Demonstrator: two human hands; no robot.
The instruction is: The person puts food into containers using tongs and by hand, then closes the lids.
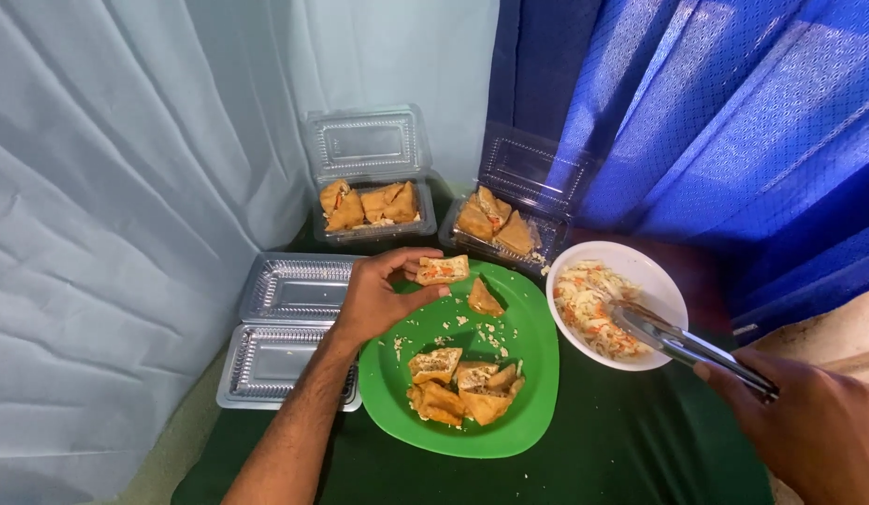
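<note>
Our left hand (373,299) pinches one piece of fried stuffed tofu (443,270) between thumb and fingertips, just above the far edge of the green plate (532,374). On that plate we count one loose triangular piece (484,299) near the held one and a pile of about five pieces (459,385) at the near side, with crumbs scattered between. Our right hand (813,425) is closed around one pair of metal tongs (687,344), whose tips reach into the single white bowl (640,266) of shredded vegetable filling. We see three clear plastic clamshell boxes: two at the back (371,164) (528,178) already holding pieces, and one empty box (289,327) lying open beside the plate.
</note>
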